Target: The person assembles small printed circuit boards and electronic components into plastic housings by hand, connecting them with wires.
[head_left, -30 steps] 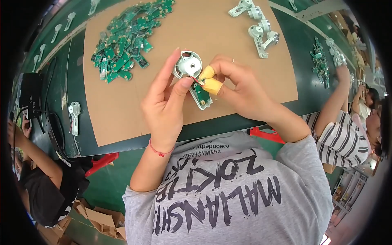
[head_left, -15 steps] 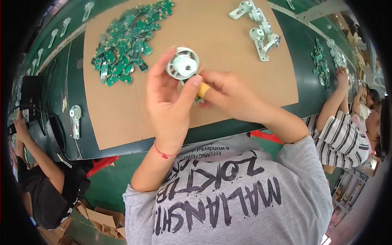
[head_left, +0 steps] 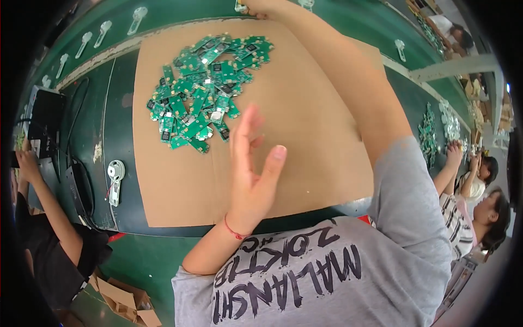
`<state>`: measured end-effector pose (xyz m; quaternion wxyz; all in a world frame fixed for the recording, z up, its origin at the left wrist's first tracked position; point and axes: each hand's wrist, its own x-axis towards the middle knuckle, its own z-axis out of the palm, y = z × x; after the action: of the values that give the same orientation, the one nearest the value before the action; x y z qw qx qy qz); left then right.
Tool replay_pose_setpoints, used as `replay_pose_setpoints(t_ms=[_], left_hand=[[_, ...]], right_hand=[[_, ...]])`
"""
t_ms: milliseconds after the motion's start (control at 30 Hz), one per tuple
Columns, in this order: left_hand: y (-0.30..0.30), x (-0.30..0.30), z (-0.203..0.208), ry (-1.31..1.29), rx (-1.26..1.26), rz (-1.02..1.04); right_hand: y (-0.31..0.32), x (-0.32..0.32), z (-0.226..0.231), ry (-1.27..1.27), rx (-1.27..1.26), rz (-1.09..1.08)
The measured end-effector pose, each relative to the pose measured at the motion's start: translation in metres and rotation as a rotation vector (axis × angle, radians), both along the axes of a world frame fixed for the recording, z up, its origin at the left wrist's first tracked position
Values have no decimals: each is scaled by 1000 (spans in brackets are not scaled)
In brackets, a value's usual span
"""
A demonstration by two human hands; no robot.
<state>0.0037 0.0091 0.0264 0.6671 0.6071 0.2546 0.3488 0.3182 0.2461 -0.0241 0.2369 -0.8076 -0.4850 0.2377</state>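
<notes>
My left hand [head_left: 253, 169] hovers above the near middle of the cardboard sheet [head_left: 321, 169], fingers stretched and thumb apart, holding nothing. My right arm reaches far forward across the sheet. At the top edge of the picture my right hand [head_left: 264, 7] is closed on a white plastic part [head_left: 240, 6]; only a bit of that part shows, and the fingertips are partly cut off. A loose pile of green circuit boards [head_left: 190, 103] lies on the sheet, left of and beyond my left hand.
White long-handled parts [head_left: 138, 20] stand spaced along the green strip beyond the sheet. Another white part with a round head [head_left: 115, 173] lies left of the sheet, near a black adapter [head_left: 79, 188]. People work at both sides; an open carton [head_left: 122, 300] sits on the floor.
My right hand has left my left hand and stretched to the far edge. My left hand has let go of the white round-headed part and opened. The view has shifted.
</notes>
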Motion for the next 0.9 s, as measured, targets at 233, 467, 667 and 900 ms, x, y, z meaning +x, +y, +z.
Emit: replay_pose_setpoints(t_ms=[233, 467, 667, 900], left_hand=[[4, -3, -9, -8, -33, 14], [1, 3, -4, -27, 37, -74], [-11, 9, -7, 47, 147, -176], [-13, -6, -15, 115, 226, -154]], right_hand=[[-34, -23, 44, -402, 204, 150], [-301, -6, 72, -853, 51, 36], [-350, -68, 27, -543, 243, -1], [-316, -5, 49, -509, 494, -274]])
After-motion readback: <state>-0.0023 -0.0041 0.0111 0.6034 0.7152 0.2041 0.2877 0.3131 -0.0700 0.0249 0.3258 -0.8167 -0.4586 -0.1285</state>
